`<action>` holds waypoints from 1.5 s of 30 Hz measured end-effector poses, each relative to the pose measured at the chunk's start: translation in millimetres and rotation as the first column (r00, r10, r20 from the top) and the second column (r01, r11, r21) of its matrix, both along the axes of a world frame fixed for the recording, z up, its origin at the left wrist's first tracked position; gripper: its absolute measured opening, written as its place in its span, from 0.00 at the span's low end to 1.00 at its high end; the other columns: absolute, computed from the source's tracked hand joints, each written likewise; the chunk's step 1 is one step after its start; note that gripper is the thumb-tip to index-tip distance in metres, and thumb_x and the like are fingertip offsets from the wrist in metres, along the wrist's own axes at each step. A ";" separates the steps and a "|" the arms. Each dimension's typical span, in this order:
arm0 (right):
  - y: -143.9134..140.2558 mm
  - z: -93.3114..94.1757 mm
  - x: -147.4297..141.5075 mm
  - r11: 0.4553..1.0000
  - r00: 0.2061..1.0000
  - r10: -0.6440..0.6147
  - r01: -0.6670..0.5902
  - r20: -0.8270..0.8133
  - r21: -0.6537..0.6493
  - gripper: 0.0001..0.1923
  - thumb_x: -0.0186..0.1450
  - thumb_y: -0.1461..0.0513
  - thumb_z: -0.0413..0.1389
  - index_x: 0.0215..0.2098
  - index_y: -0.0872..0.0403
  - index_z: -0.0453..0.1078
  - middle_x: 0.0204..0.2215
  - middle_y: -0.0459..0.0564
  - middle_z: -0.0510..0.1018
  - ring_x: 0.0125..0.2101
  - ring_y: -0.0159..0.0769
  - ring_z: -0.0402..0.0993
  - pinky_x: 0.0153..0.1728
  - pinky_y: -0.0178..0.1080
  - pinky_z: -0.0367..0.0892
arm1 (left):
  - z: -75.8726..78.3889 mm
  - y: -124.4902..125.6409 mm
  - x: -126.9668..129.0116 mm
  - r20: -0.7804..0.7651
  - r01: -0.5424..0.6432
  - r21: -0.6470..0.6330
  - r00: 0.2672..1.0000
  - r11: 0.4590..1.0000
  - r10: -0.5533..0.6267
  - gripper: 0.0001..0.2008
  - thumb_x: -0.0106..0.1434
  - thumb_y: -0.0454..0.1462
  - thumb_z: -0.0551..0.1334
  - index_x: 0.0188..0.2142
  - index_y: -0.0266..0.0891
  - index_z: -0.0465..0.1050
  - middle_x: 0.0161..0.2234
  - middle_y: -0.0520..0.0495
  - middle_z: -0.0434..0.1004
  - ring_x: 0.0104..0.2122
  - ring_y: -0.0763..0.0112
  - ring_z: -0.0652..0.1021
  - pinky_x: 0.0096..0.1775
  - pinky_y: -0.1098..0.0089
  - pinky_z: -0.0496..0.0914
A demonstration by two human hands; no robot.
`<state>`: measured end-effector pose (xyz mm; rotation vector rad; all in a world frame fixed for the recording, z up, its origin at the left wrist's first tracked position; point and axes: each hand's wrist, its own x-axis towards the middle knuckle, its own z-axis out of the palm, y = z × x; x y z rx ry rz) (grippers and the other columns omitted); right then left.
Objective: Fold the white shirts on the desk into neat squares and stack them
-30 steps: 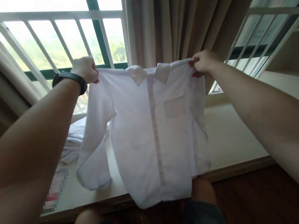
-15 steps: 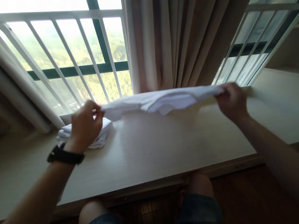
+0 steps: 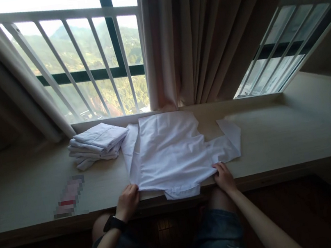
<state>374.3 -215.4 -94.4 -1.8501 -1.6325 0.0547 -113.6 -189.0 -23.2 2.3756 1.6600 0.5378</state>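
Shirt (image 3: pixel 173 156) lies spread on the ledge (image 3: pixel 280 140), back side up, collar toward me and hanging just over the near edge, hem toward the window. One sleeve sticks out to the right, its cuff end folded over; the other sleeve runs along the left side of the body, close to the stack.

Left hand (image 3: pixel 127 200) sits at the near left shoulder corner, fingers curled onto the cloth edge. Looks pinched on the seam, though the thumb is hidden, so I log it as closed on fabric by judgement. Right hand (image 3: pixel 224 176) is at the near right shoulder, where the sleeve joins; fingertips rest on the cloth, pinched or pressing, I cannot tell which.

Between the two grips: the collar and yoke, a little slack, with soft wrinkles across the back panel.

Away from the left grip, up and outward: stack (image 3: pixel 97 144) of folded white garments, just beside the shirt's left edge, perhaps touching it. Further left of that grip, a small flat item on the ledge, blurred out. Behind everything, window bars (image 3: pixel 82 66) and a curtain (image 3: pixel 201 31).

Handling notes (judgement): thin woven cloth, light, limp, no stiffness except collar and button placket. It will sag and crease from any single hold. Best taken by two points along a seam, at shoulders or hem corners, kept taut. Surface looks smooth; the shirt should slide easily on the ledge. Not fragile.
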 end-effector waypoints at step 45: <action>58.3 13.7 -73.5 0.865 0.860 0.010 0.248 0.511 -0.436 0.28 0.75 0.50 0.38 0.72 0.34 0.44 0.73 0.43 0.44 0.70 0.58 0.36 0.63 0.68 0.44 | 8.0 251.0 -114.6 -0.564 -0.460 -0.056 0.747 0.886 0.352 0.25 0.67 0.41 0.54 0.62 0.39 0.67 0.66 0.35 0.60 0.65 0.37 0.57 0.60 0.41 0.52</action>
